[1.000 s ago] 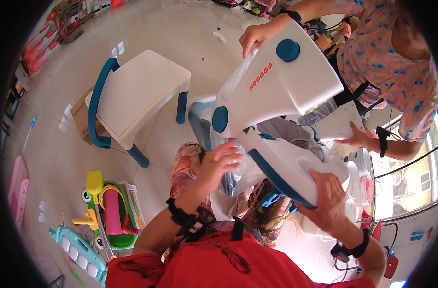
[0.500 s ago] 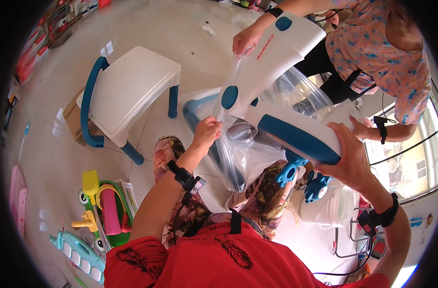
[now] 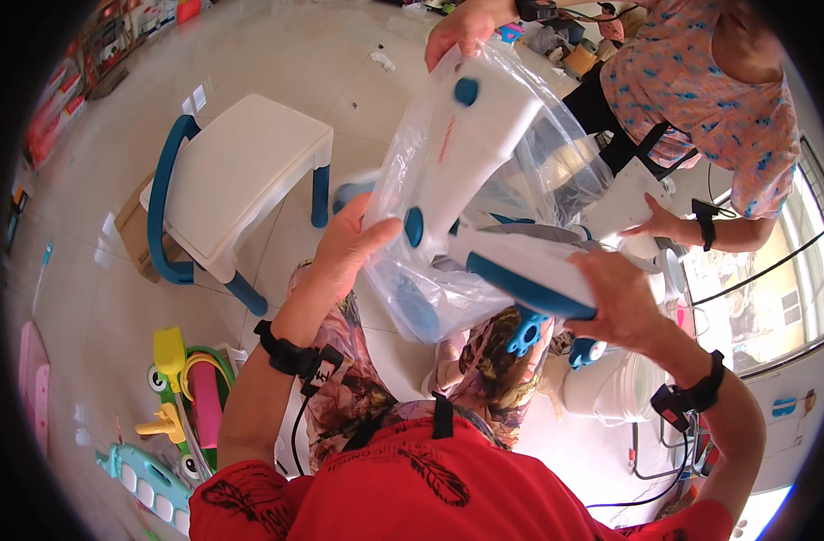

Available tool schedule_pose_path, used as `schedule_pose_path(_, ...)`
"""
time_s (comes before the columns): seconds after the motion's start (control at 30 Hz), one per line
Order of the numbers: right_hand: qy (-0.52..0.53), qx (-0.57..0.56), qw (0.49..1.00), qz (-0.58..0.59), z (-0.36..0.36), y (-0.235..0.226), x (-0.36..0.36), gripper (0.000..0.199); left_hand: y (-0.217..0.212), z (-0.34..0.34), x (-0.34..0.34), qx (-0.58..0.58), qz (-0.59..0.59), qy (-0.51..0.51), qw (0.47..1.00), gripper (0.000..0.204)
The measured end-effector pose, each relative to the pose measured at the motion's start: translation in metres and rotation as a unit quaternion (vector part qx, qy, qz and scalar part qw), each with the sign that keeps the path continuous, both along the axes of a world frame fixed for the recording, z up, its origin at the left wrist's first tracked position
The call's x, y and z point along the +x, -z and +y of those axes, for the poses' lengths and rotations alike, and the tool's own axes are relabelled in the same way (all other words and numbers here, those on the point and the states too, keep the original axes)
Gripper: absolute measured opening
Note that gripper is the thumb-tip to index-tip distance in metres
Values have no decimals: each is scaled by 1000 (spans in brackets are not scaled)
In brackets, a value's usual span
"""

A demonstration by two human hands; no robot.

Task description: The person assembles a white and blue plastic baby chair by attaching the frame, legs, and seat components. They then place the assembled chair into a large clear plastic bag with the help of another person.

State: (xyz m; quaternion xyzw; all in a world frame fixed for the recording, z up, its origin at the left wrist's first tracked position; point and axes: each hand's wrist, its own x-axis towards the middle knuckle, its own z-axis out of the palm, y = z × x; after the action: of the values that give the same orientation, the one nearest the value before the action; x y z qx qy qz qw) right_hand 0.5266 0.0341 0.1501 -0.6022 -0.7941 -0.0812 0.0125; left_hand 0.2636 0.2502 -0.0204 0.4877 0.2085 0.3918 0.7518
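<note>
My left hand (image 3: 344, 248) grips the near left edge of a clear plastic bag (image 3: 389, 180), thumb on the outside and fingers partly hidden. Inside the bag stands a long white plastic panel (image 3: 479, 135) with blue round caps, tilted up and away from me. Joined to it low down, or lying against it, is a white-and-blue plastic arm piece (image 3: 529, 270); which of the two I cannot tell. My right hand (image 3: 624, 298) is closed around its right end. Blue knobbed plastic pieces (image 3: 525, 334) hang below it.
Opposite me a co-worker's hand (image 3: 466, 32) holds the bag's top; their other hand (image 3: 655, 221) is by a white panel. A small white table (image 3: 249, 162) with a blue rail stands left. Colourful toys (image 3: 182, 388) lie near left; a white bucket (image 3: 610, 388) is at right.
The white panel has swung more upright and now sits deeper in the bag, which is drawn up around it. My left hand has moved left and widened its grip; my right hand has shifted left with the arm piece.
</note>
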Motion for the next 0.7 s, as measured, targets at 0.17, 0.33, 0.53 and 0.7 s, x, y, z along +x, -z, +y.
schedule_pose_path(0.17,-36,-33,999,-5,2,49,-19,76,12,1,4,70,65,-31,995,34)
schedule_pose_path(0.33,-57,-9,998,3,9,77,-38,78,22,3,-4,47,112,-109,987,27)
schedule_pose_path(0.53,-93,31,995,5,-3,97,-57,43,69,58,-28,20,91,-159,983,24)
schedule_pose_path(0.7,-98,45,994,-19,2,105,-62,40,74,65,-15,-190,-88,-25,978,30)
